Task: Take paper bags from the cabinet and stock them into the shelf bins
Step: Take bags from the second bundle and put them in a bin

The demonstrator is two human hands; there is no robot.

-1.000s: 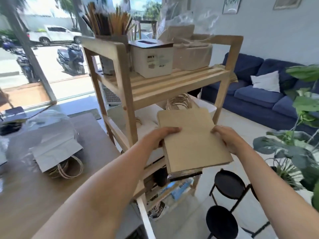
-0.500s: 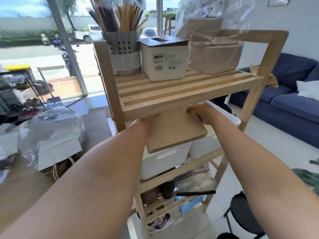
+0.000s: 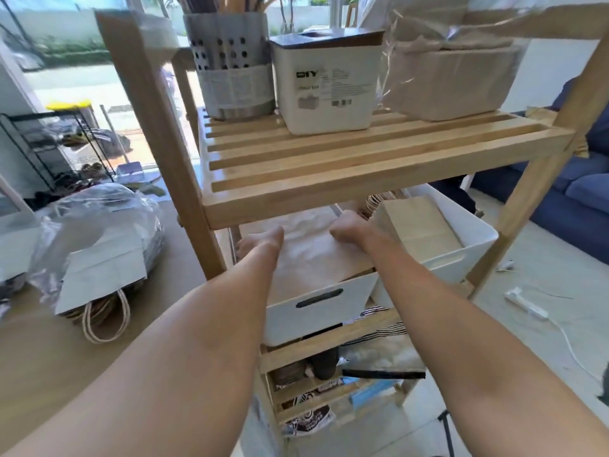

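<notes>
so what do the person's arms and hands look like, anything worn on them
Both forearms are bare right down to the frame's edge: no sleeves, watch, bracelets or gloves show. The left hand and right hand are bare too; no rings are visible, though the fingers are mostly hidden under the shelf.

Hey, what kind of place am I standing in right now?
Probably a small shop or café set up in a lounge-like room: a wooden shelf with bins of paper bags, a utensil holder, and a blue sofa.
</notes>
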